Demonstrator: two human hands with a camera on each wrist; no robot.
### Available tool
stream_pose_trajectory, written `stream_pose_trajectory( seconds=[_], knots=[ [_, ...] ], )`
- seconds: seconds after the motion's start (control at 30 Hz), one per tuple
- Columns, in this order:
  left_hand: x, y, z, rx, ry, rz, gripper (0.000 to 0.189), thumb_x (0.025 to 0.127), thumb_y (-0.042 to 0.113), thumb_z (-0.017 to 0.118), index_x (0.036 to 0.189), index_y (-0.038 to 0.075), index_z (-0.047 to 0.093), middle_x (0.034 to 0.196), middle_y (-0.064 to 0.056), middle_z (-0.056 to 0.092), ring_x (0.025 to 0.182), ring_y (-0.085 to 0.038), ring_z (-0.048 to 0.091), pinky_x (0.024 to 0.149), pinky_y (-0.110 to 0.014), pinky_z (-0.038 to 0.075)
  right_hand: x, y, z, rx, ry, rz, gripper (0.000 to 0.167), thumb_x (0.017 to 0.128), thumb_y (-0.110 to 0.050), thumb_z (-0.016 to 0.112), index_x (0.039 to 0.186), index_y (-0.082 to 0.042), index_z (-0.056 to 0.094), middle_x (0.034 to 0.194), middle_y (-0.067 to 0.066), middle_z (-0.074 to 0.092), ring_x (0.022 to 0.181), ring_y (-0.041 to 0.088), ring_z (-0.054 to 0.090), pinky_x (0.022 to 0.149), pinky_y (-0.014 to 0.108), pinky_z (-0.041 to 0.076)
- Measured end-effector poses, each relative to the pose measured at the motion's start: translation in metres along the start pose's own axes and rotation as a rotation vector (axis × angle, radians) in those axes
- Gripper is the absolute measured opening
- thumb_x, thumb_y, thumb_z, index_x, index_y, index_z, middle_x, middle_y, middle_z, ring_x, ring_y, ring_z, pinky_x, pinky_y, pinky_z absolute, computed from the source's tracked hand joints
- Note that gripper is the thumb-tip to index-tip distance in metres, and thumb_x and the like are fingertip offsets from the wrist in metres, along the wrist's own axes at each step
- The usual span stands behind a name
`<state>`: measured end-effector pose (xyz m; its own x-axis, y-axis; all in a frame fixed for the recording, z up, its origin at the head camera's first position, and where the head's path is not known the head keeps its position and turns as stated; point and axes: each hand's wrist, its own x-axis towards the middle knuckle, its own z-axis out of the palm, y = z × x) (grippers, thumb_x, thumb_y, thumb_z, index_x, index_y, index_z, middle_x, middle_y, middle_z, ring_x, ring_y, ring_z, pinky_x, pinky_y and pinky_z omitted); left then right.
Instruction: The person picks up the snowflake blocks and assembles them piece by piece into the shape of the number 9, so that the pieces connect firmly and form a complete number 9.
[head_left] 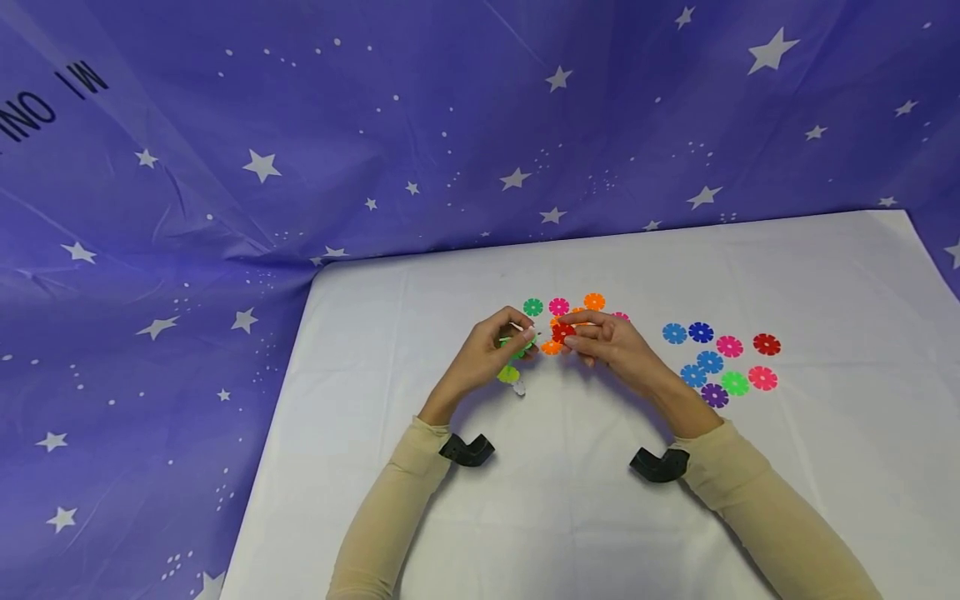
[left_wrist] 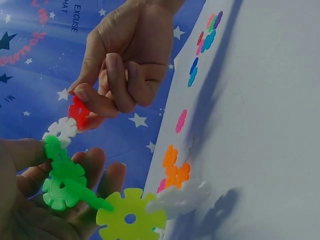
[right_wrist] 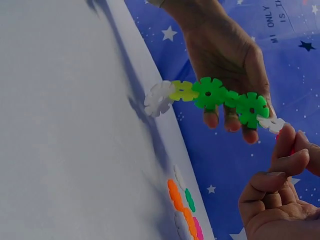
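Disc chain [right_wrist: 215,95]: held up mid-frame in the head view, white, yellow, green and white discs linked in a row.
Red disc [left_wrist: 78,111]: touching the chain's white end (whether slotted in, I cannot tell).
Left hand [head_left: 486,354]: pinches the chain near that end.
Right hand [head_left: 615,346]: pinches the red disc.
Dark blue disc [head_left: 701,332]: among loose colored discs, right of centre.
Tabletop [head_left: 570,508]: white-covered, filling the lower frame.
Starry cloth [head_left: 420,108]: across the top.

Both arms [head_left: 397,508] reach forward, angled inward. The left hand [head_left: 489,352] and right hand [head_left: 611,343] each pinch, close together.
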<state>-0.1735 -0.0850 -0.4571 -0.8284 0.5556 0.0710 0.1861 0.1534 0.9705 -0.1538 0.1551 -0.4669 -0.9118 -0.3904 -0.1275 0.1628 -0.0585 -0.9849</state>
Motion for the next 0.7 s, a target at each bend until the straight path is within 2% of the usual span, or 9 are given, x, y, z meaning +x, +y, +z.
stream_pose_trajectory(
  seconds=[0.07,0.17,0.3,0.43,0.53,0.7],
  knots=[
    [0.0,0.0,0.001,0.01,0.004,0.016,0.016,0.101,0.014,0.055,0.109,0.0,0.056,0.101,-0.025,0.063,0.09,-0.045,0.068,0.079,-0.047,0.058,-0.001,-0.001,0.0,0.048,-0.01,0.004,0.042,0.095,-0.008,0.064,0.13,0.007,0.049,0.085,0.003,0.075,0.061,0.009,0.052,0.058,0.021,0.043],
    [0.001,-0.001,0.003,0.063,0.023,0.039,0.014,0.099,0.014,0.058,0.106,0.001,0.058,0.101,-0.018,0.064,0.091,-0.037,0.069,0.081,-0.038,0.058,-0.001,-0.003,0.001,0.118,-0.027,0.019,0.042,0.095,-0.006,0.063,0.131,0.008,0.047,0.084,0.001,0.075,0.064,0.009,0.055,0.058,0.02,0.043],
    [0.002,-0.001,0.004,0.112,0.044,0.068,0.014,0.097,0.012,0.062,0.103,0.0,0.061,0.099,-0.015,0.065,0.087,-0.029,0.07,0.08,-0.028,0.057,-0.002,-0.003,0.003,0.135,-0.017,0.031,0.04,0.094,-0.005,0.063,0.129,0.006,0.048,0.084,-0.002,0.075,0.066,0.008,0.056,0.058,0.02,0.041],
    [0.002,0.001,0.006,0.099,0.044,0.081,0.012,0.096,0.007,0.062,0.101,-0.004,0.06,0.098,-0.018,0.064,0.085,-0.032,0.069,0.075,-0.028,0.058,-0.002,-0.001,0.005,0.11,0.011,0.011,0.032,0.093,-0.001,0.063,0.123,0.004,0.054,0.086,-0.002,0.075,0.069,0.009,0.061,0.058,0.019,0.043],
    [0.001,0.005,0.009,0.106,0.052,0.092,0.008,0.095,0.002,0.061,0.098,-0.006,0.059,0.1,-0.021,0.063,0.087,-0.029,0.068,0.075,-0.028,0.059,-0.002,0.001,0.006,0.103,0.025,-0.02,0.03,0.092,0.002,0.062,0.121,0.006,0.055,0.088,0.0,0.075,0.073,0.011,0.066,0.057,0.019,0.046],
    [-0.003,0.024,0.012,0.132,0.045,0.143,0.007,0.093,-0.003,0.061,0.09,-0.007,0.057,0.099,-0.023,0.063,0.086,-0.025,0.064,0.076,-0.031,0.059,-0.002,0.002,0.01,0.052,0.07,-0.053,0.033,0.091,0.003,0.064,0.121,0.011,0.055,0.088,0.003,0.076,0.074,0.014,0.069,0.057,0.021,0.047]
  ],
)
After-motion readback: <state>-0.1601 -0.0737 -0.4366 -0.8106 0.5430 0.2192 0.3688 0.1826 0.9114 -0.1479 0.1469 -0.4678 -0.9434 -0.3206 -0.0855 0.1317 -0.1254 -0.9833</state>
